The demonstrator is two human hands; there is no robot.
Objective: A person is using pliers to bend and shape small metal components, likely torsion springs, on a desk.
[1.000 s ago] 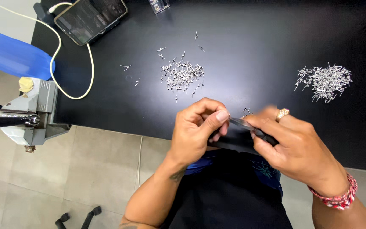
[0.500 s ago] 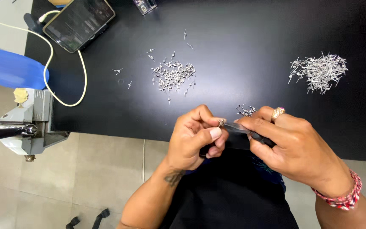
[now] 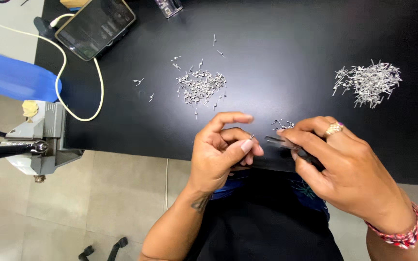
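Note:
My left hand (image 3: 222, 151) pinches a tiny metal pin (image 3: 251, 137) between thumb and fingers, just over the near edge of the black table (image 3: 286, 58). To its right, my right hand (image 3: 340, 166), with a gold ring, grips dark pliers (image 3: 286, 145) whose tips point left toward the pin. A few loose pins (image 3: 281, 123) lie on the table just behind the pliers. A pile of short bent pins (image 3: 200, 87) lies beyond my left hand. A pile of longer pins (image 3: 367, 83) lies at the far right.
A phone (image 3: 95, 25) on a white cable (image 3: 81, 113) rests at the table's back left corner. A grey bench vise (image 3: 35, 145) with a dark handle stands off the table's left edge, below a blue chair (image 3: 15, 79). Tiled floor lies under me.
My hands have drawn slightly apart, so a gap now shows between the plier tips and the pin in my left fingers. The view has shifted a little.

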